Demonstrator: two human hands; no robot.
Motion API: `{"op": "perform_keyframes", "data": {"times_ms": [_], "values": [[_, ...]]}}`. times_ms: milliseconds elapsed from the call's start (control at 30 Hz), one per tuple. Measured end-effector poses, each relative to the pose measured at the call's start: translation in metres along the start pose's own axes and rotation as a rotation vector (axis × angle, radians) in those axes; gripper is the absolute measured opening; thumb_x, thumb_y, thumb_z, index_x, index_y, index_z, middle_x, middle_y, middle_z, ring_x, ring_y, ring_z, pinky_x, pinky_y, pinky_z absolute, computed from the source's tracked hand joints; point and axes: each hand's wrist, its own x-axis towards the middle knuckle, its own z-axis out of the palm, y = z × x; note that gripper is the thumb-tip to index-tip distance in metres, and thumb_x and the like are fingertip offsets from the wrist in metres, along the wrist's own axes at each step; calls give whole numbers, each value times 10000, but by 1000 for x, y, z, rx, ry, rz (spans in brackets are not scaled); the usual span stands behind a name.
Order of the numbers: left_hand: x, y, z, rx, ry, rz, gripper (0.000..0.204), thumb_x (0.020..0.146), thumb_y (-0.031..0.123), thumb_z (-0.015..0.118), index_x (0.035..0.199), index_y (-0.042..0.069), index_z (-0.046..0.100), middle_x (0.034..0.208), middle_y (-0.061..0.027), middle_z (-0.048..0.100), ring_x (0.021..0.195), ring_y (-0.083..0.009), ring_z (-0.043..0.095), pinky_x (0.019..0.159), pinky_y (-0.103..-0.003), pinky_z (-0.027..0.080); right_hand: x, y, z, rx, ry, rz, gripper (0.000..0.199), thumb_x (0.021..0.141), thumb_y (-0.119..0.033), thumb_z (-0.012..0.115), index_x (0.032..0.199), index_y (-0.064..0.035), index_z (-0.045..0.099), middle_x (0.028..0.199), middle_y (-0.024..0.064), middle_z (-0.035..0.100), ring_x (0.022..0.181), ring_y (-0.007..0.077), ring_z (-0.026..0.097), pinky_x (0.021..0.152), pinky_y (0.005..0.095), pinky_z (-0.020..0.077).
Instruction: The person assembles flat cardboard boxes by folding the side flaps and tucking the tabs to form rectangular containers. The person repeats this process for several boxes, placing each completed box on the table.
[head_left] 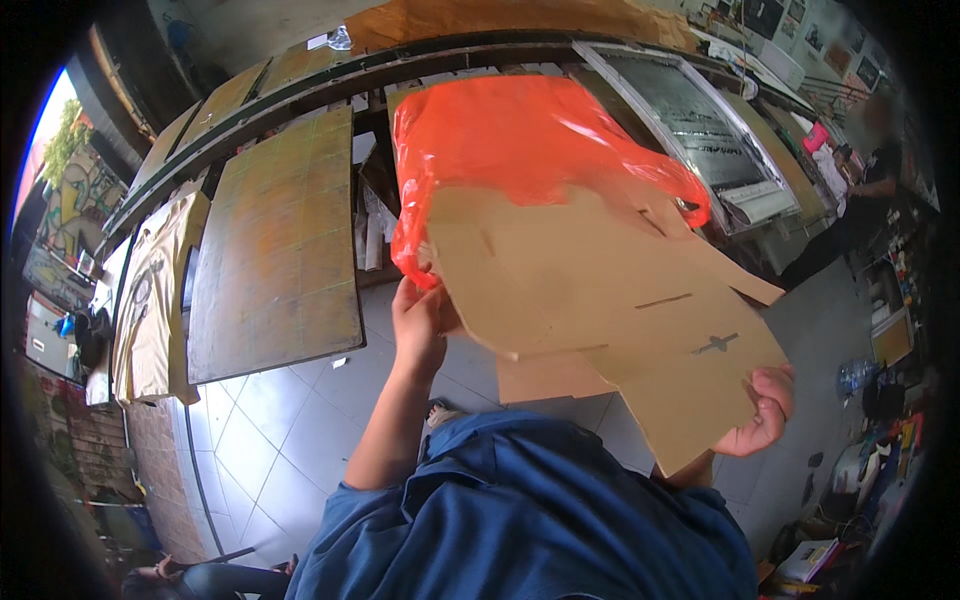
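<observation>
A large flat piece of brown cardboard (570, 270), with slits and a dark cross-shaped mark, spans the space in front of my body. My right hand (762, 415) is closed round its near right corner. At the cardboard's left side my left hand (420, 315) is closed on the lower left corner of a bright orange-red plastic bag (500, 130). The bag lies spread over the bench beyond, and the cardboard's far part overlaps it or sits in its mouth; I cannot tell which. A second cardboard flap (550, 378) shows underneath.
To the left lie a worn brown board (280, 250) and a cream T-shirt (155, 290) with a dark print. A framed printing screen (690, 125) leans at the far right. Another person (865, 190) is at the right edge. Assorted items crowd the lower right over the tiled floor (265, 450).
</observation>
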Motion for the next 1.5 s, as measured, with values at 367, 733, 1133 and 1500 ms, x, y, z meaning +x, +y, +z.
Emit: {"op": "perform_keyframes", "data": {"times_ms": [367, 733, 1133, 1500], "values": [[29, -5, 4, -78, 56, 23, 266, 865, 3, 567, 1131, 11, 561, 1025, -75, 632, 862, -149, 626, 727, -274, 511, 43, -28, 33, 182, -533, -33, 243, 759, 27, 595, 937, -97, 487, 949, 38, 606, 788, 212, 578, 836, 412, 378], [47, -10, -13, -237, 43, 89, 364, 807, -66, 555, 1165, -14, 511, 1015, -110, 620, 834, -190, 647, 715, -314, 543, -10, -37, 45, 455, -832, 180, 522, 800, -372, 701, 1203, -98, 512, 1275, 122, 514, 1083, 289, 525, 920, 477, 348], [42, -2, -15, -185, 4, 106, 331, 827, -67, 550, 1152, -14, 520, 997, -96, 625, 836, -176, 647, 727, -291, 533, 6, -31, 42, 275, -792, 56, 453, 630, -44, 596, 1079, -73, 653, 1182, 104, 619, 1099, 290, 574, 950, 447, 396], [33, -4, -12, -34, -36, 63, 318, 883, 51, 597, 1189, 16, 521, 1063, -56, 610, 903, -131, 601, 769, -257, 498, -2, -48, 63, 281, -747, -125, 187, 743, -86, 574, 886, -100, 695, 1031, 23, 687, 939, 208, 639, 850, 380, 432]]}}
